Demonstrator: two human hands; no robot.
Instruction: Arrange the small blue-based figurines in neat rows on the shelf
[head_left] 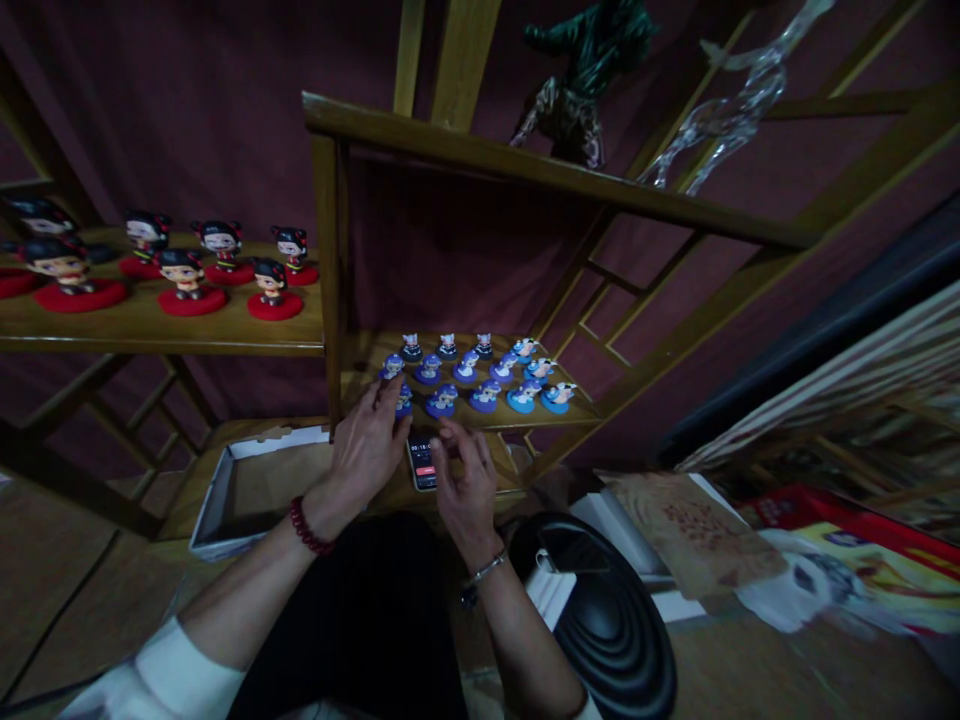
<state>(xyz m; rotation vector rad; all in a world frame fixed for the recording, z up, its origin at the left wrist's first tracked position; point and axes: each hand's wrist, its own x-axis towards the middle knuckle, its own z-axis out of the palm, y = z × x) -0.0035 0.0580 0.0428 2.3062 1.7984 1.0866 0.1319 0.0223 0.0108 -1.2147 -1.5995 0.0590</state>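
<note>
My left hand (369, 445) reaches to the left end of the small shelf. Its forefinger and thumb are around a small purple-blue figurine (404, 402) in the front row, which stands on the shelf and is partly hidden. Just behind, another purple figurine (392, 367) is close to my fingertips. My right hand (466, 475) is in front of the shelf edge, its fingers curled and thumb near the forefinger; whatever they hold, if anything, is hidden. Beneath it, a phone (422, 464) showing a timer lies on the lower board. Several purple and blue figurines (486, 394) stand in rows.
Black-haired figurines on red bases (191, 283) stand on the higher left shelf. An open shallow box (262, 480) lies at lower left. A green statue (589, 60) and a glass figure (739, 110) stand overhead. At right are a black ridged round object (615, 630) and bags (694, 530).
</note>
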